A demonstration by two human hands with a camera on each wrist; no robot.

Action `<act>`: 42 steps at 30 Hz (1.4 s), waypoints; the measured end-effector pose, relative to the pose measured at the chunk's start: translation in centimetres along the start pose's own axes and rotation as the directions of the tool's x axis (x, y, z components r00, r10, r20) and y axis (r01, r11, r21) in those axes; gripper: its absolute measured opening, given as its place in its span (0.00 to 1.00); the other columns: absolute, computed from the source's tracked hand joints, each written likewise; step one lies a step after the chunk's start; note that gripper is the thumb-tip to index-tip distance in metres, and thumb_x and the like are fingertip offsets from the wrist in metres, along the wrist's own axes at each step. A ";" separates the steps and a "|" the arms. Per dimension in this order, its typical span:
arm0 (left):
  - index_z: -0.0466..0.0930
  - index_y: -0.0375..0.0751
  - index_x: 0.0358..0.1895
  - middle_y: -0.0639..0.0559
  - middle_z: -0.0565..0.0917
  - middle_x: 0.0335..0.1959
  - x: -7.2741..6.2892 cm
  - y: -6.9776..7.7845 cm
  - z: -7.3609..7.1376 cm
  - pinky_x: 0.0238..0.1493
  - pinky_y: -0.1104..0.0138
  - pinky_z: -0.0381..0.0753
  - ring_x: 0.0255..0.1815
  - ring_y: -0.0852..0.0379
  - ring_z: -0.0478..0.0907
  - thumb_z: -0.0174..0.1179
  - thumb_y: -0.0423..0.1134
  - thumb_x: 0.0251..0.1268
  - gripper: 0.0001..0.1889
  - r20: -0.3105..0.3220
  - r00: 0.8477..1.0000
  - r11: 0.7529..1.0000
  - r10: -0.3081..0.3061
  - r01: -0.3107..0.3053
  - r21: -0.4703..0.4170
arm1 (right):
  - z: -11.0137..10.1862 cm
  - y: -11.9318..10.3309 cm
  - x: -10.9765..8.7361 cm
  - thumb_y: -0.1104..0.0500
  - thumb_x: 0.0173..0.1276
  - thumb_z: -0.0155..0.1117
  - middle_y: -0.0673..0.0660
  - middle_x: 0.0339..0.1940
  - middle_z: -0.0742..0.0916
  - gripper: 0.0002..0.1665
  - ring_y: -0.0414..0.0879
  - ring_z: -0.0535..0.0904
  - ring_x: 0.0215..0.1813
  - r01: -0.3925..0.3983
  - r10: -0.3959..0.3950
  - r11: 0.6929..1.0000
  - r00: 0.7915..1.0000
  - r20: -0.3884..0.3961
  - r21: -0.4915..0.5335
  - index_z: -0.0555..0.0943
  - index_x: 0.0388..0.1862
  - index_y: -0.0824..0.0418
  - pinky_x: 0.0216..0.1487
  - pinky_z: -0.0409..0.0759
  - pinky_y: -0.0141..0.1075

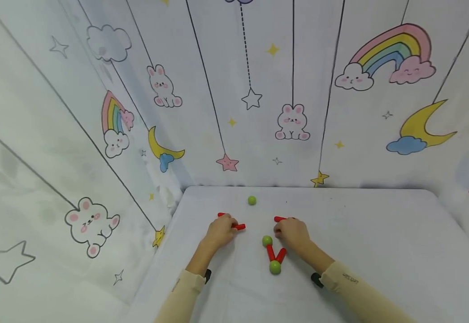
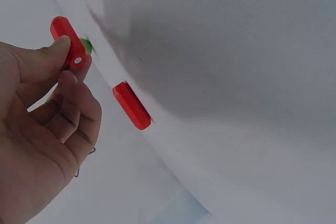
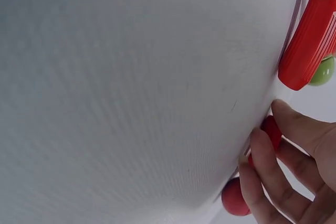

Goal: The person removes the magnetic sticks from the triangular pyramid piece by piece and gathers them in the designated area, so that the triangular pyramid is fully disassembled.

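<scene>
My left hand (image 1: 220,232) pinches a red rod (image 2: 68,40) between thumb and fingers; a small pale dot marks its end. A second red rod (image 2: 132,105) lies on the table close beyond that hand. My right hand (image 1: 293,234) curls its thumb and fingers about a red rod (image 3: 272,131) at the table surface, the fingers hiding much of it. Beside these fingers a rounded red piece (image 3: 234,198) shows in the right wrist view. Between the hands lies a V of two red rods (image 1: 270,252) joined at a green ball (image 1: 275,267), with another green ball (image 1: 267,241) topping the left rod.
A loose green ball (image 1: 252,200) sits near the back of the white table (image 1: 363,242). Behind the table hangs a white cloth (image 1: 202,89) printed with rabbits, stars, moons and rainbows. Dark bands (image 1: 317,280) are worn at both wrists.
</scene>
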State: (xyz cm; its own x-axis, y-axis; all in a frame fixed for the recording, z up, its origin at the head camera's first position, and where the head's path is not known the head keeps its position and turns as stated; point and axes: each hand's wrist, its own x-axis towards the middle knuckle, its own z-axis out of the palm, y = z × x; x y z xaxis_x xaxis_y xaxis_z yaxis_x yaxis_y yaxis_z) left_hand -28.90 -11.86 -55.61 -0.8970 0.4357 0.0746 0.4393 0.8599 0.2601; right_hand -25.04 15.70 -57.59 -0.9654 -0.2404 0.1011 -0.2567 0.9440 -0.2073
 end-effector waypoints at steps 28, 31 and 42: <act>0.91 0.45 0.42 0.52 0.84 0.38 -0.2 -4.1 -1.0 0.41 0.55 0.85 0.39 0.50 0.84 0.71 0.27 0.60 0.11 -0.104 0.993 0.996 -0.060 0.067 0.063 | -0.2 -0.3 -0.4 0.55 0.61 0.82 0.48 0.35 0.91 0.12 0.47 0.84 0.38 -0.012 0.011 1.000 1.000 0.005 0.023 0.93 0.43 0.51 0.48 0.88 0.49; 0.92 0.44 0.43 0.51 0.84 0.38 -0.1 -4.7 -1.0 0.40 0.54 0.85 0.39 0.50 0.85 0.71 0.26 0.59 0.12 -0.123 0.990 0.995 -0.069 0.076 0.058 | -0.2 -0.4 -0.4 0.56 0.61 0.82 0.48 0.35 0.91 0.12 0.48 0.84 0.39 -0.013 0.013 0.999 1.000 0.000 0.037 0.93 0.44 0.51 0.48 0.88 0.49; 0.92 0.46 0.44 0.53 0.86 0.40 1.0 -6.0 -0.2 0.44 0.53 0.86 0.44 0.50 0.85 0.75 0.29 0.57 0.12 -0.156 0.984 0.994 -0.089 0.098 0.056 | -0.2 -0.5 -0.6 0.56 0.60 0.82 0.48 0.34 0.91 0.12 0.46 0.82 0.37 -0.006 0.007 0.999 1.000 -0.010 0.035 0.93 0.43 0.51 0.46 0.88 0.47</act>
State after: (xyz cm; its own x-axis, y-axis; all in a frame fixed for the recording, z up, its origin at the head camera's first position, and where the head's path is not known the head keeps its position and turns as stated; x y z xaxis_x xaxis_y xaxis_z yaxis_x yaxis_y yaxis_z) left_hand -32.45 -16.65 -56.89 -0.9291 0.3111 0.2002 0.3511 0.9119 0.2124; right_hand -24.37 15.42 -57.37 -0.9666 -0.2318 0.1092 -0.2520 0.9371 -0.2416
